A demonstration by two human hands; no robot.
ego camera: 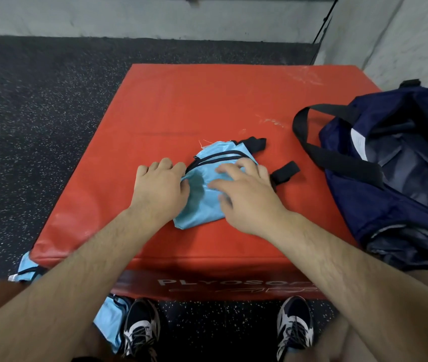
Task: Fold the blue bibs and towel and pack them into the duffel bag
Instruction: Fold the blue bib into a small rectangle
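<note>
red box [207,100], top face: one blue bib [198,207] lies folded into a small bundle near the middle, slightly toward the near edge. black trim runs across its far part. two black strap tabs stick out on the right side, one at the far corner [257,143], one at mid-height [286,172].

left hand [159,190]: at the bib's left edge, knuckles up, fingers bent. thumb touches the fabric. cannot tell whether it pinches the edge or only rests against it.

right hand [249,197]: on top of the bib's right half, palm down, fingers spread and nearly straight, pressing the cloth flat. nothing gripped. fingertips slightly blurred.

so the bib sits between and under both hands: the left one beside it, the right one over it. the near-left corner of the bundle shows bare between the wrists.

duffel [401,205]: navy, on the box's right side, mouth open, dark lining visible. its black handle [309,142] loops out onto the red surface, near the bib's right tab but apart from it. contents cannot be made out.

second bib [109,320]: light blue, hangs low at the left beside the left shoe [139,327], partly hidden by the left forearm; more blue cloth [26,270] shows at the box's near-left corner. right shoe [295,325] stands on the speckled floor [24,126].
</note>
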